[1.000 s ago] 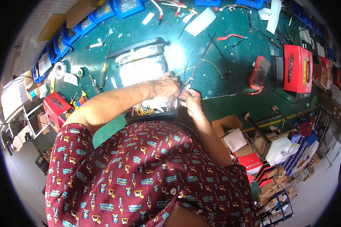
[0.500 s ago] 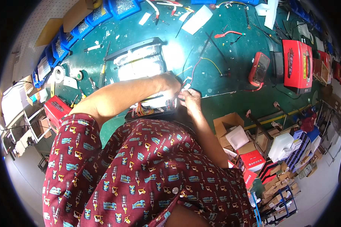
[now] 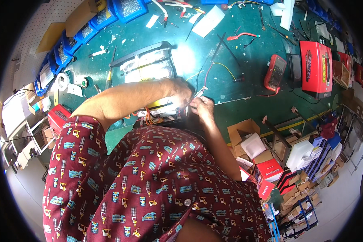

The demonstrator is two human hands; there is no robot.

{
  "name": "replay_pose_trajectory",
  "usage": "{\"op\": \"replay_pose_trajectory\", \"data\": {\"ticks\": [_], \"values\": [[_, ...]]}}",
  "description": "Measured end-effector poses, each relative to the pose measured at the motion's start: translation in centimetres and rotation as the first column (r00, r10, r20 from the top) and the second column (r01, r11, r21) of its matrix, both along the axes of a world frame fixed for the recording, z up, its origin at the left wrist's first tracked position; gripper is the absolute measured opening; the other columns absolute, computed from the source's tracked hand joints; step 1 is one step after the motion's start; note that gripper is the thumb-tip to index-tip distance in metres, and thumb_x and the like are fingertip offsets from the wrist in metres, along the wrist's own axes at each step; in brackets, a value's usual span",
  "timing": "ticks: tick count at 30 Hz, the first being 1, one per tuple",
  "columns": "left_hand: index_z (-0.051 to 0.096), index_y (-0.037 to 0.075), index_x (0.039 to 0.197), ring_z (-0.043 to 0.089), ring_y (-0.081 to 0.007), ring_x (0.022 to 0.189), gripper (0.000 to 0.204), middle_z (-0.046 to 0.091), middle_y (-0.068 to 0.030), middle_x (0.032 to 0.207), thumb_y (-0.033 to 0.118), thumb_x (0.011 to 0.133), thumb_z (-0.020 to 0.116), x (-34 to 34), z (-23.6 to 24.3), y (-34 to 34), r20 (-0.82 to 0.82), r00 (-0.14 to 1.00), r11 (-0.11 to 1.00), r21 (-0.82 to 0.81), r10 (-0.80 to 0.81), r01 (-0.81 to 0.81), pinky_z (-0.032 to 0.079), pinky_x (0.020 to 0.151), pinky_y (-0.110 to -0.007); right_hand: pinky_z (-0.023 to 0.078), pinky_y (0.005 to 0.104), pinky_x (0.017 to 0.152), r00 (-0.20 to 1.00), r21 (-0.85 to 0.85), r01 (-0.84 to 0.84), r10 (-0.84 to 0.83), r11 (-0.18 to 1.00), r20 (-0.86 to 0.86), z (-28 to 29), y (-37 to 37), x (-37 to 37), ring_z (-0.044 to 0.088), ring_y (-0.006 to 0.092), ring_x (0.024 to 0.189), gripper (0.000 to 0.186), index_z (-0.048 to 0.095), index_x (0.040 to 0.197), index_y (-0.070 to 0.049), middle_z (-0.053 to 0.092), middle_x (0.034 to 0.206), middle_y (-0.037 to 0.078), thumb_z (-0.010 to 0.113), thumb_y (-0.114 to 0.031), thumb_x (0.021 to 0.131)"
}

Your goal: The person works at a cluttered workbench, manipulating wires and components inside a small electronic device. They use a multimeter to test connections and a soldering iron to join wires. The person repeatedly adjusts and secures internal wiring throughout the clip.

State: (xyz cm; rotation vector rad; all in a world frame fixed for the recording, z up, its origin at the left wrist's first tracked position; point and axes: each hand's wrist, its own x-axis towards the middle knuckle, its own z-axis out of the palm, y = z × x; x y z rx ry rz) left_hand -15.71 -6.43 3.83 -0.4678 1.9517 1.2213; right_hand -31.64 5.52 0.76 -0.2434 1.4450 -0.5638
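The left hand (image 3: 177,89) rests curled over the top of a wired assembly (image 3: 159,112) of yellow block, orange leads and black frame, lying on the green bench (image 3: 246,80) at its near edge, just ahead of the person's chest. The right hand (image 3: 201,107), at the assembly's 3 o'clock, pinches a thin wire end (image 3: 199,92) between closed fingertips. Judged: the block looks rigid and fairly heavy, best steadied by its frame, while the leads are limp, light and easily strained, so hold close to the end.
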Motion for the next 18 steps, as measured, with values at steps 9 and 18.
{"op": "replay_pose_trajectory", "data": {"ticks": [9,18], "values": [[0.058,0.011,0.134,0.053,-0.032,0.126,0.093,0.061,-0.0137,0.126,0.067,0.063,0.08,0.7,2.0,-1.4,-0.102,0.945,0.95,-0.021,-0.311,0.311,0.04,0.102,-0.05,0.057,0.0309,0.068,0.999,0.003,0.05,-0.05,0.999,0.019,0.2,0.1,0.2,0.067,0.0157,0.076,0.016,0.068,0.095,0.001,0.069,0.087,0.008,0.059,-0.013,0.098],[0.061,0.01,0.132,0.051,-0.0287,0.124,0.083,0.061,-0.0083,0.122,0.058,0.068,0.083,0.6,2.7,-1.5,-0.169,0.922,0.938,-0.048,-0.347,0.344,0.035,0.108,-0.048,0.057,0.0317,0.068,1.0,-0.008,0.002,-0.002,1.0,0.01,-0.6,0.4,-0.3,0.069,0.0173,0.08,0.015,0.068,0.098,-0.001,0.07,0.09,0.007,0.058,-0.012,0.098]]}}
